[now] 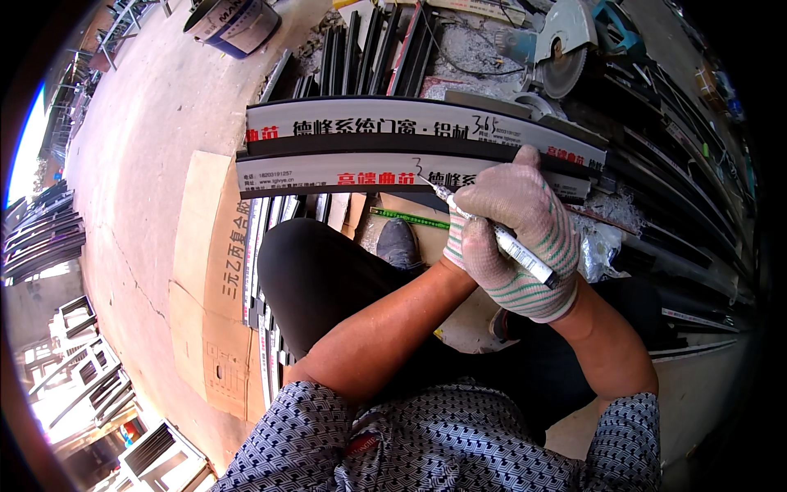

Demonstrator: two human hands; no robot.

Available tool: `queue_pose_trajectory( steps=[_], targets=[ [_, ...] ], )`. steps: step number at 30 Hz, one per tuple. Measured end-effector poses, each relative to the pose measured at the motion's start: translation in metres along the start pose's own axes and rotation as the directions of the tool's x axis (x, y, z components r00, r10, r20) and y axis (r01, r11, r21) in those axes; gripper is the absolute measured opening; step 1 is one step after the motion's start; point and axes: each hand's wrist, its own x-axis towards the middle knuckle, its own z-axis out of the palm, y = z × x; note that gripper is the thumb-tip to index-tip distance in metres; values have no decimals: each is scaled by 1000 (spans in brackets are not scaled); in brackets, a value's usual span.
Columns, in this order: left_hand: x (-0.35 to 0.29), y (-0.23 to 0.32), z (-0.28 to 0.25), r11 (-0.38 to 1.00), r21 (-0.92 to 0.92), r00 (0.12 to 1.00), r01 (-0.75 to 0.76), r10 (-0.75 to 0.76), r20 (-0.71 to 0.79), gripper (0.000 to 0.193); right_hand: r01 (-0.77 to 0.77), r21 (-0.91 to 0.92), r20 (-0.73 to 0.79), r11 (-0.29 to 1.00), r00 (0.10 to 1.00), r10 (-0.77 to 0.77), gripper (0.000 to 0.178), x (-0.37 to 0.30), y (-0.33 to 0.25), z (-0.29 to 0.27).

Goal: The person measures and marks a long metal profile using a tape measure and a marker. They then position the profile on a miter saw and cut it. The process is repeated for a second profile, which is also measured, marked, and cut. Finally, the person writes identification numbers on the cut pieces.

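Note:
My right hand (pixel 525 234), in a pale knit glove with green stripes, grips a white marker pen (pixel 525 261). The pen's tip is at the printed face of the nearer long dark profile (pixel 311 170), beside a handwritten mark. A second profile (pixel 352 115) lies parallel just beyond it and bears handwriting too. My left hand (pixel 453 243), also gloved, is mostly covered by the right one; its fingers are hidden. A green measuring tape blade (pixel 410 216) runs below the nearer profile and reaches the left hand's edge.
A circular saw (pixel 566 61) stands at the far right among scraps. Dark profiles (pixel 361 53) lie beyond, with more stacked at right. A bucket (pixel 234 25) stands far left. Flattened cardboard (pixel 205 312) lies left of my knee. Crumpled clear plastic (pixel 598 250) is right of my hands.

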Motion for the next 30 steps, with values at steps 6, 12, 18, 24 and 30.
queue_pose_trajectory(
  steps=[6, 12, 18, 24, 30],
  targets=[
    [2, -2, 1, 1000, -3, 1000, -4, 4, 8, 48, 1, -8, 8, 1000, 1000, -1, 26, 3, 2, -5],
    [2, -2, 0, 1000, 4, 1000, -8, 8, 11, 47, 16, -33, 21, 999, 1000, -16, 19, 6, 0, -7],
    [3, -2, 0, 1000, 7, 1000, -7, 7, 16, 47, 16, -28, -8, 999, 1000, -17, 19, 5, 3, -4],
    [4, -3, 0, 1000, 2, 1000, -6, 6, 24, 47, 40, -26, 2, 999, 999, -40, 26, 2, 6, -4],
    [3, -1, -2, 1000, 11, 1000, -7, 7, 24, 47, 47, -16, 16, 999, 999, -47, 28, 6, 2, -5]
  ],
)
